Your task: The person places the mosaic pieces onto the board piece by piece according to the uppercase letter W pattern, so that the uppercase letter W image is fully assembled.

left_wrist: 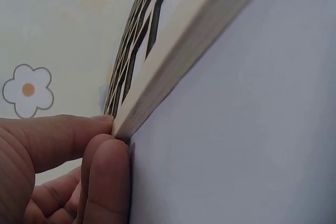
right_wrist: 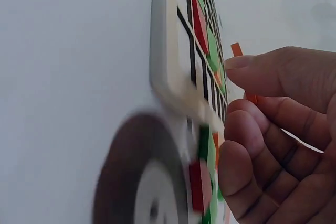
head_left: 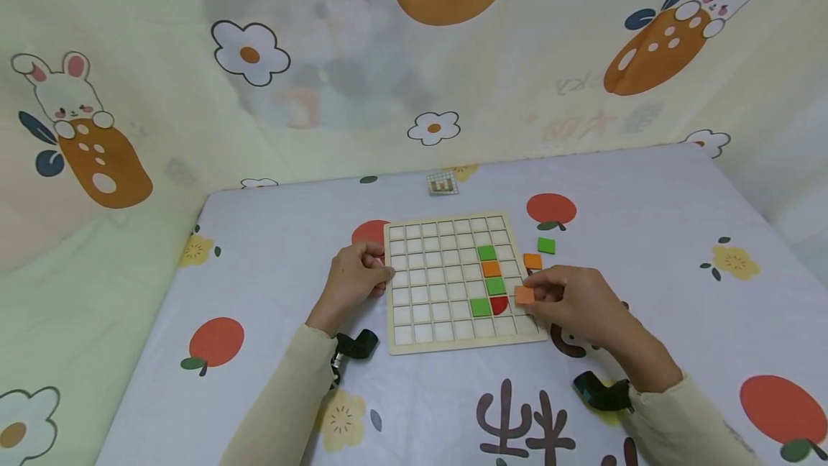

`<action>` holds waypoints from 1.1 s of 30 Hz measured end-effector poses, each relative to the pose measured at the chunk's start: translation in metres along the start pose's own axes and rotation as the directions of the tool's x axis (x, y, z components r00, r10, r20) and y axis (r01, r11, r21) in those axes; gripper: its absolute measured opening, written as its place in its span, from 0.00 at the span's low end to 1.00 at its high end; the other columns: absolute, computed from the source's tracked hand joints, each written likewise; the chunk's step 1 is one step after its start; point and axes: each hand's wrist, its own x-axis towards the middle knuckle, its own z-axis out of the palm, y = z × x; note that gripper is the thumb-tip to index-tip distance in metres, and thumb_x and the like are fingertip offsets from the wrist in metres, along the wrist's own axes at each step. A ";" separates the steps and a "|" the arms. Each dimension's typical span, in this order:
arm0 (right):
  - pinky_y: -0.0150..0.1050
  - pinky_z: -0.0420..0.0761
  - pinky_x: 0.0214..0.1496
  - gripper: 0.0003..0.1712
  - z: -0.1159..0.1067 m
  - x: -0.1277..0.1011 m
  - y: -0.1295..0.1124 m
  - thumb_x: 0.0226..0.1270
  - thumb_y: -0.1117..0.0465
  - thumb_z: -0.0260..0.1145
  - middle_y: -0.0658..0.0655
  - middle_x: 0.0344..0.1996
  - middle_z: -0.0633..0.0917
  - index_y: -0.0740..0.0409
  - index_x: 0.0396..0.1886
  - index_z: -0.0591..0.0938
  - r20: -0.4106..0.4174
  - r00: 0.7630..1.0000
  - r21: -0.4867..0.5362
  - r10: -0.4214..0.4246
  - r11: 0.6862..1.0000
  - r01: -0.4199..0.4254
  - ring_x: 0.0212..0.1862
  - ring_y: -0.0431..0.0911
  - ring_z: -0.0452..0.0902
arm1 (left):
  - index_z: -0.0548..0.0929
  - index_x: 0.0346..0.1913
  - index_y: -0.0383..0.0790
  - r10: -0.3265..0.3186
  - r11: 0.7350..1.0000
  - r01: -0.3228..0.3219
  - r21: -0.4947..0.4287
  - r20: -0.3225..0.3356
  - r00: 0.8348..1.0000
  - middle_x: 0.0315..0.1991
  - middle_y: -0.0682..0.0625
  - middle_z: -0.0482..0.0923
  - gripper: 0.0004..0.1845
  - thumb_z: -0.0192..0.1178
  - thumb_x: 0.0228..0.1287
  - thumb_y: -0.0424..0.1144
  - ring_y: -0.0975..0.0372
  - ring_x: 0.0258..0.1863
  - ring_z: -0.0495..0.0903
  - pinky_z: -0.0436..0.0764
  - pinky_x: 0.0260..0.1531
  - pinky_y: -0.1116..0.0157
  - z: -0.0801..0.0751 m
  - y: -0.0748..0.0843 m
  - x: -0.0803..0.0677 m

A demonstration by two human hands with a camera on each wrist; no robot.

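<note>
The right hand (head_left: 582, 304) pinches an orange square tile (head_left: 525, 295) between thumb and fingertips, the other fingers curled loosely under. The tile lies nearly flat and level, its edges roughly in line with the grid; being about square, it has no clear long axis. It sits over the right edge of the wooden grid board (head_left: 446, 336), just right of the red piece (head_left: 499, 303). From the right wrist the tile shows only as a thin orange sliver above the thumb.

The left hand (head_left: 354, 277) rests at the board's left edge, fingers curled, with the thumb and a fingertip (left_wrist: 107, 171) pressed against the board's side wall; the left-wrist view shows them touching the edge where it meets the cloth.

The board is a pale square frame of small cells lying flat on the table (head_left: 647, 193), its sides roughly parallel to the table's near edge. On it I count five pieces: three green tiles, one orange tile (head_left: 491, 268) and the red piece, which looks half-round. The far green tile (head_left: 486, 252), the orange one and a second green (head_left: 495, 285) run in a column from far to near; the third green (head_left: 480, 306) sits just left of the red piece.

Off the board to the right lie two loose tiles, one green (head_left: 546, 245) and one orange (head_left: 532, 261), near each other. That makes three orange tiles and four green in all.
</note>
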 end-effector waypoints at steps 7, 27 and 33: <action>0.32 0.78 0.31 0.14 0.014 0.025 -0.013 0.53 0.62 0.74 0.48 0.27 0.81 0.56 0.42 0.86 0.045 0.998 0.066 0.039 0.997 -0.042 0.32 0.44 0.76 | 0.78 0.50 0.37 -0.005 1.000 0.005 0.013 -0.009 1.000 0.30 0.44 0.77 0.19 0.70 0.55 0.31 0.60 0.22 0.80 0.83 0.24 0.67 0.001 0.002 -0.001; 0.35 0.76 0.32 0.14 0.031 0.074 -0.046 0.53 0.66 0.72 0.49 0.26 0.81 0.57 0.41 0.86 0.167 0.986 -0.002 0.009 1.000 -0.008 0.33 0.45 0.74 | 0.79 0.50 0.37 0.003 1.000 -0.003 0.026 -0.022 1.000 0.29 0.45 0.78 0.19 0.70 0.55 0.31 0.60 0.20 0.80 0.83 0.22 0.67 0.002 0.000 0.001; 0.35 0.75 0.33 0.13 0.036 0.078 -0.050 0.53 0.65 0.75 0.49 0.26 0.81 0.57 0.40 0.87 0.175 0.985 -0.025 0.000 1.000 0.004 0.33 0.44 0.74 | 0.79 0.50 0.36 0.019 1.000 -0.019 0.024 -0.016 1.000 0.28 0.45 0.78 0.19 0.70 0.56 0.31 0.61 0.20 0.79 0.83 0.22 0.67 0.002 0.000 0.000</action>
